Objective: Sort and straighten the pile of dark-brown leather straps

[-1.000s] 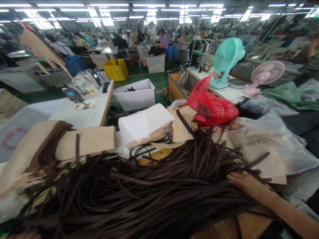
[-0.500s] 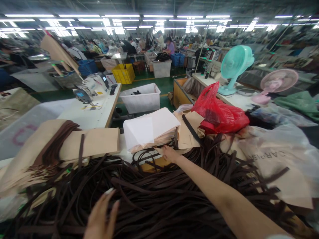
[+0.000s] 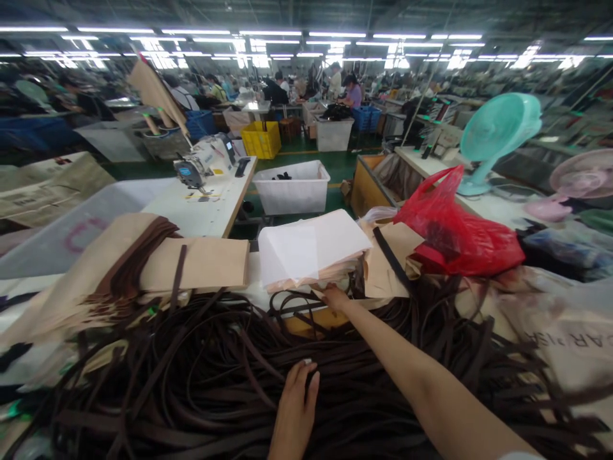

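Note:
A big heap of dark brown straps (image 3: 201, 377) covers the table in front of me. My left hand (image 3: 294, 406) lies flat on top of the heap near the bottom, fingers together. My right hand (image 3: 335, 298) is stretched far forward and touches the lower edge of a stack of white and pale pink sheets (image 3: 313, 249) beyond the straps. Whether its fingers grip a sheet or a strap I cannot tell. A tan folded piece with brown straps over it (image 3: 158, 265) lies to the left of the stack.
A red plastic bag (image 3: 460, 233) sits at the right on tan pieces. Clear plastic wrapping (image 3: 569, 345) lies at the far right. Behind stand a teal fan (image 3: 498, 137), a pink fan (image 3: 577, 179), a sewing machine (image 3: 198, 169), a white bin (image 3: 294, 188) and people at work far off.
My right hand left the straps at the right and reached forward to the sheet stack. My left hand came into view and settled on the heap. The view shifted rightwards.

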A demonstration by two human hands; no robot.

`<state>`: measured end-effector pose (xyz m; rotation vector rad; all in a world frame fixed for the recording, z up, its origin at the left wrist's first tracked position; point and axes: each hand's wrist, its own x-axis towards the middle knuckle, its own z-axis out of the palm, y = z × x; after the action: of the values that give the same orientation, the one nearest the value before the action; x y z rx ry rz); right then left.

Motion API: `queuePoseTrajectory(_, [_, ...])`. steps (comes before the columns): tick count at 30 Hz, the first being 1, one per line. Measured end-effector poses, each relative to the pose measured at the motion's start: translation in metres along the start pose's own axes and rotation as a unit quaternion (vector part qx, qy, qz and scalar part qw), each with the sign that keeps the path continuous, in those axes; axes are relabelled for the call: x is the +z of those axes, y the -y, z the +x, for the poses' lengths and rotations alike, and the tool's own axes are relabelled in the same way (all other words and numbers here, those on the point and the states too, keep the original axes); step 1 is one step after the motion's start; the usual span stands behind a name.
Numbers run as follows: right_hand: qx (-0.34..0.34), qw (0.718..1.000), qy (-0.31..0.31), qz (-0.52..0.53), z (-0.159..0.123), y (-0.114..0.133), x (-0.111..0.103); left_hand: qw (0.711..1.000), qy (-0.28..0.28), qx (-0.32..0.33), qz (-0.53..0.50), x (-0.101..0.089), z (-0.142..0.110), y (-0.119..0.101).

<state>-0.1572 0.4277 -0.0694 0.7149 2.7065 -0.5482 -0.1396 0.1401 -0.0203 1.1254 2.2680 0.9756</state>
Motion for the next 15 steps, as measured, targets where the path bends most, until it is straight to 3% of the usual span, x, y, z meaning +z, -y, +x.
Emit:
queuePoseTrajectory(7, [0.017, 1.000, 0.013, 0.022, -0.029, 0.000, -0.013, 0.991, 0.022, -0.005, -0.129, 0.000, 0.012, -0.029])
queuePoseTrajectory(10, [-0.002, 0.998, 0.014, 0.059, -0.040, 0.001, -0.030, 0.969, 0.040, -0.068, -0.233, -0.002, 0.014, -0.032])
queuePoseTrajectory(12, [-0.035, 0.995, 0.030, 0.093, -0.058, 0.001, -0.045, 0.915, 0.050, -0.157, -0.369, -0.005, 0.017, -0.033])
queuePoseTrajectory(15, [-0.085, 0.982, 0.080, 0.149, -0.112, 0.005, -0.066, 0.752, 0.070, -0.257, -0.603, -0.008, 0.022, -0.041])
